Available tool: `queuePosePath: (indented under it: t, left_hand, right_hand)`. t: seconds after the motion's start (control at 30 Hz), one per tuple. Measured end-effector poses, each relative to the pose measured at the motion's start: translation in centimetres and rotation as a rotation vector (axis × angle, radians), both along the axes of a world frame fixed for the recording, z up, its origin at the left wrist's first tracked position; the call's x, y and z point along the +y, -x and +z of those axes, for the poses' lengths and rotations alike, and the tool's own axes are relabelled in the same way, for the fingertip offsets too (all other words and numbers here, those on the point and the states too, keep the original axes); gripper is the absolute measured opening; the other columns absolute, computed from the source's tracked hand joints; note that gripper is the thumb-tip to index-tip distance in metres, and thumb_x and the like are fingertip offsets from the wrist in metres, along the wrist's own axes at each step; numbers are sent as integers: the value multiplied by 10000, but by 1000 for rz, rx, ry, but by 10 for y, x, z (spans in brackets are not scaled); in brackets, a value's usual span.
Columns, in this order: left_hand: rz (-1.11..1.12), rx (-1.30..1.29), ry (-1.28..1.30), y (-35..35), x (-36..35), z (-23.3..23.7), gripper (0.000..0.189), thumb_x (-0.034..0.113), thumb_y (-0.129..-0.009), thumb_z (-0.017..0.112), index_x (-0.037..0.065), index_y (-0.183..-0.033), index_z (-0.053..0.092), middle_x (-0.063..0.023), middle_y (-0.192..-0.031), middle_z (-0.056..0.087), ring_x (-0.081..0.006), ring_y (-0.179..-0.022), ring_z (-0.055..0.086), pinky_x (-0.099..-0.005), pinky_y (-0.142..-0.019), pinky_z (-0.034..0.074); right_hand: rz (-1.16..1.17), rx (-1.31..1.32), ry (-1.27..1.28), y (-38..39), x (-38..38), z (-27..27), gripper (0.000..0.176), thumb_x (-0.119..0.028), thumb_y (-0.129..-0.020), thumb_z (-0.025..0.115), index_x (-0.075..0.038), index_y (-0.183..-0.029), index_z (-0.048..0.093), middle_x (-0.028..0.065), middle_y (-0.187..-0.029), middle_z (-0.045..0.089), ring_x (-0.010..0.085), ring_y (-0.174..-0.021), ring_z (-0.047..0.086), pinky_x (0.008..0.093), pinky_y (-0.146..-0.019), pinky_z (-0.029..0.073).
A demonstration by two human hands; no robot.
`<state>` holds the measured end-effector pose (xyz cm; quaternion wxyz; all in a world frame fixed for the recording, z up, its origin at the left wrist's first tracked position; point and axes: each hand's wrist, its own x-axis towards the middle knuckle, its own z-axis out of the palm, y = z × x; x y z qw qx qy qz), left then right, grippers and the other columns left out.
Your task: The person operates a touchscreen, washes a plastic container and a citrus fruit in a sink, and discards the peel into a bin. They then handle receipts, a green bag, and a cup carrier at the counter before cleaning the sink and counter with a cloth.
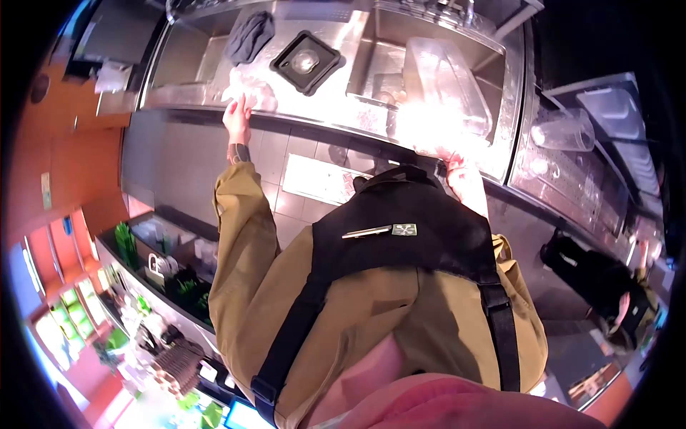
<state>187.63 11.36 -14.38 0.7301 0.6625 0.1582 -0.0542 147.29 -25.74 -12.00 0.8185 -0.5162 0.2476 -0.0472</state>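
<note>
My left hand (238, 120) reaches to the counter's front edge, its fingers bent against a crumpled, whitish, see-through piece (254, 91) that looks like thin plastic. Beside that piece lie a black square tray (306, 62) with something shiny in its middle and a dark grey cloth (250, 37). At the front rim of the right-hand sink is my right hand (464, 179); strong glare washes out its fingertips. Just beyond it, a large clear plastic container (444, 79) lies slanted in the sink, its near end lost in the glare.
The steel counter (336, 107) has a second basin (187, 53) at the left. On the right stand a clear jug (563, 133) and a rack (620, 118) of clear containers. Another person in dark clothing (593, 275) is at the far right. A planter box (168, 264) stands behind me.
</note>
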Motion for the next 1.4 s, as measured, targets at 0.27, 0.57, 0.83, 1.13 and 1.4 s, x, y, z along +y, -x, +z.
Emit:
queuePosePath:
  t: [0.27,0.57,0.83,1.13,1.4]
  left_hand:
    - [-65,25,-1459,-27,-74,49,707,518,-729,679,-3,-1174,504,-186,-1184,495,-311,-1094,483,-434,-921,393]
    - [-1228,-291,-186,-32,-355,10,326,159,-942,465,-48,-1191,502,-116,-1127,598,-167,-1020,570,-268,-894,435]
    - [-1232,444,124,-36,-578,-66,422,424,-922,445,10,-996,467,-83,-874,520,-205,-792,504,-319,-788,434]
    - [-1275,582,118,2,-617,-47,502,581,-909,285,85,-884,355,-30,-793,337,-173,-741,329,-360,-781,310]
    - [-1314,549,236,2,-615,-60,726,597,-897,275,37,-1344,164,-134,-1192,359,-267,-1198,336,-481,-1051,177]
  right_hand:
    - [-187,-51,134,1,-20,42,386,-189,-887,561,-1,-1212,468,87,-1141,557,172,-1058,504,281,-871,403]
    - [-436,175,-98,-6,-96,0,164,-127,-872,530,-15,-989,551,72,-846,590,152,-751,600,259,-633,509]
    - [-749,-13,1,1,-52,12,219,-85,-830,532,19,-1023,515,88,-788,579,178,-421,572,249,-368,479]
    - [-974,307,4,-31,-17,42,337,-24,-781,535,63,-1105,504,120,-936,609,167,-459,594,238,-370,480]
    - [-992,358,-8,-52,-7,54,442,71,-729,537,110,-1162,462,151,-1101,588,192,-749,646,265,-510,541]
